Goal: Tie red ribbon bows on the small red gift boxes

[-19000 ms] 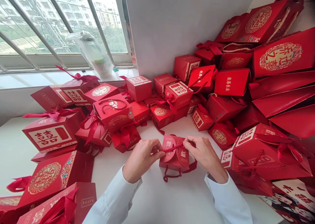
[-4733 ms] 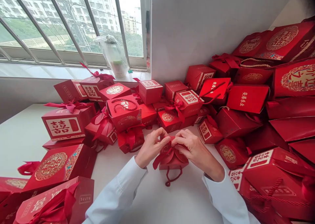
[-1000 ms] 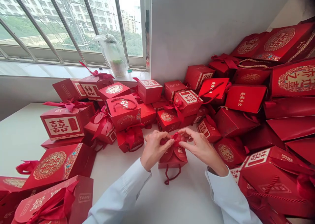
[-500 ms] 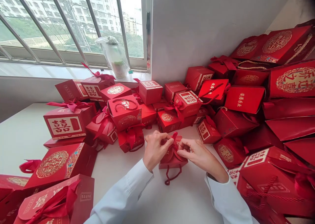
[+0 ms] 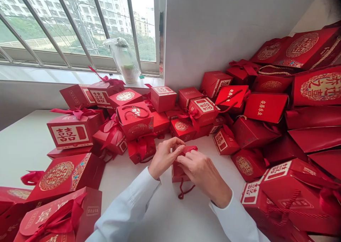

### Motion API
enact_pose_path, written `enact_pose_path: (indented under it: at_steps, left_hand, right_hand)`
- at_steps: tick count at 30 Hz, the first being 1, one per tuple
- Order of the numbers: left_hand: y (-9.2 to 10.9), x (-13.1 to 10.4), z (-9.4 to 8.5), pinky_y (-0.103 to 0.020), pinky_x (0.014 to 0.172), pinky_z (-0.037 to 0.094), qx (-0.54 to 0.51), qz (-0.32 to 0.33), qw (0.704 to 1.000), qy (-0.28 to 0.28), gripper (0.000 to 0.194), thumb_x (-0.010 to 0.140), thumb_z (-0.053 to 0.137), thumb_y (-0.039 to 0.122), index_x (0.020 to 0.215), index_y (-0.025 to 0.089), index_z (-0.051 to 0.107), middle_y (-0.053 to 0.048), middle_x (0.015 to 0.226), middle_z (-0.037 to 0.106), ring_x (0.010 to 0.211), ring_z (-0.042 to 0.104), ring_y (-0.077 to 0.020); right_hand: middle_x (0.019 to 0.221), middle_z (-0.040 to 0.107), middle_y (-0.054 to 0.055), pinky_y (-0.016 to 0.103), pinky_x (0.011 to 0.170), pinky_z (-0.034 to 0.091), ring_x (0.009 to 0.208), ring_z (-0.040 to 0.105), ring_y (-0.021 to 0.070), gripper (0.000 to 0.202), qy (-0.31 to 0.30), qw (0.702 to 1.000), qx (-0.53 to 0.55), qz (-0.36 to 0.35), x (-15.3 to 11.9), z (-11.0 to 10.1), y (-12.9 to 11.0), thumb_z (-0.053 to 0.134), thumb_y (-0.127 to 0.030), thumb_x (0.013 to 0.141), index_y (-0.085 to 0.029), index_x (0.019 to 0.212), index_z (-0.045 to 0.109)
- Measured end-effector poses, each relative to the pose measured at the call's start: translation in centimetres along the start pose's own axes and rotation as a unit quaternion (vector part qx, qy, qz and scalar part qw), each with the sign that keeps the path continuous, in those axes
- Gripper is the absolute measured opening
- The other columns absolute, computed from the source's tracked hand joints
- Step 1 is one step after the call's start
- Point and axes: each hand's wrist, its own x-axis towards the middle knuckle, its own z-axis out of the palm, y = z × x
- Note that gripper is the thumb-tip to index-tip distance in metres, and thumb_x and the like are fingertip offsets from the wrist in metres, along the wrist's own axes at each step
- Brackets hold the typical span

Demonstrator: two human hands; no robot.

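Note:
A small red gift box (image 5: 179, 174) with a twisted cord handle (image 5: 183, 192) stands on the white table in front of me. Both hands are over its top, at the red ribbon (image 5: 192, 149). My left hand (image 5: 166, 155) has thumb and fingers pinched together at the ribbon's left side. My right hand (image 5: 201, 167) reaches across the box lid, its fingers curled closed on the ribbon. Most of the lid and the ribbon's knot are hidden behind the hands.
Red gift boxes with ribbons crowd the table's back, among them a box with a white label (image 5: 70, 133). Larger boxes (image 5: 61, 213) stand at the front left. Red bags (image 5: 317, 84) are piled at right. A plastic-wrapped cup (image 5: 125, 62) stands on the windowsill.
My right hand has moved left across the box lid and now meets my left hand at the ribbon. The left hand has shifted slightly left. The box stays in place.

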Motion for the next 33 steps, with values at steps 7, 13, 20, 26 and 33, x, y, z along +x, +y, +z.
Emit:
enact_pose_path:
  at_steps: [7,13,20,26,33]
  left_hand:
    - [-0.1,0.0,0.0,-0.021,0.059,0.036,-0.027,0.0,1.0,-0.004,0.022,0.083,0.054,0.035,0.084,0.016,0.065,0.001,0.065,0.057,0.062,0.049,-0.0123]
    - [-0.3,0.1,0.2,-0.023,0.063,0.037,-0.039,-0.012,0.999,-0.004,0.022,0.085,0.054,0.035,0.085,0.015,0.063,0.001,0.068,0.057,0.065,0.049,-0.0124]
    - [0.0,0.1,-0.6,-0.022,0.06,0.034,-0.022,-0.012,0.999,-0.032,0.03,0.087,0.05,0.043,0.086,0.016,0.063,0.001,0.071,0.057,0.066,0.048,-0.0121]
    - [0.8,-0.1,-1.5,-0.023,0.061,0.033,0.063,0.012,0.995,-0.079,0.025,0.085,0.054,0.041,0.083,0.019,0.065,0.002,0.074,0.064,0.068,0.053,-0.0126]
    - [0.8,-0.4,-0.6,-0.026,0.066,0.031,0.155,0.014,0.985,-0.068,0.022,0.081,0.058,0.043,0.08,0.023,0.068,0.002,0.076,0.067,0.071,0.052,-0.0148]
  right_hand:
    - [0.071,0.057,0.002,0.028,0.061,0.034,0.067,0.047,0.017,0.021,-0.005,0.998,-0.055,-0.023,0.0,0.7,-0.4,0.048,0.0,0.082,-0.017,0.077,0.059]
    - [0.081,0.06,0.0,0.024,0.064,0.038,0.072,0.051,0.0145,0.022,-0.145,0.985,0.089,-0.012,-1.4,-2.7,0.4,0.052,0.002,0.077,-0.019,0.081,0.06]
    - [0.085,0.067,-0.001,0.02,0.068,0.043,0.072,0.059,0.0118,0.022,-0.256,0.923,0.284,-0.043,-2.5,-5.6,1.4,0.061,-0.01,0.082,-0.023,0.1,0.068]
    - [0.089,0.069,0.0,0.024,0.065,0.043,0.074,0.061,0.0148,0.011,0.045,0.95,0.256,0.171,-1.1,-3.8,4.4,0.056,-0.025,0.087,-0.022,0.091,0.066]
    - [0.085,0.067,0.002,0.026,0.063,0.044,0.07,0.059,0.0155,0.014,0.076,0.94,0.267,0.197,0.4,0.1,5.5,0.06,-0.031,0.081,-0.021,0.087,0.067]
